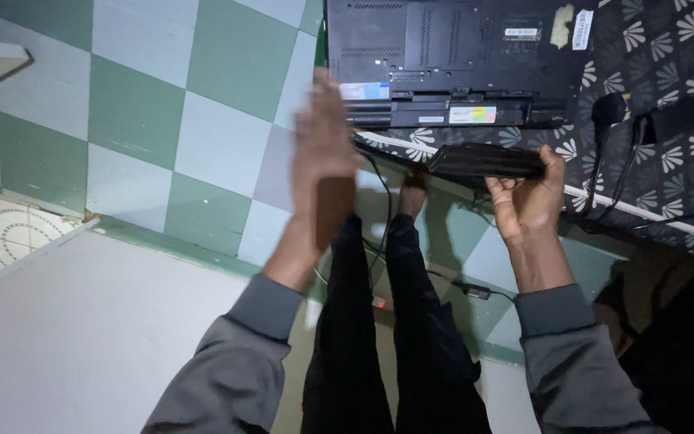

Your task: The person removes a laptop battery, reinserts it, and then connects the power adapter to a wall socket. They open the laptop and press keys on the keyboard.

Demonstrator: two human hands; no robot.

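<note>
A black laptop (459, 48) lies upside down on a dark patterned cloth (668, 48), its underside and battery bay facing up. My right hand (528, 201) grips a long black battery pack (487, 159) just in front of the laptop's near edge. My left hand (323, 145) is raised flat with fingers together, blurred, close to the laptop's left corner and holding nothing. My grey sleeves and dark trousers (395, 321) fill the lower view.
A green and pale checkered tile floor (170, 96) spreads to the left. A black power adapter and cables (620, 120) lie on the cloth at right. A thin cable (451, 281) runs across the floor. A pale surface (82, 337) is at lower left.
</note>
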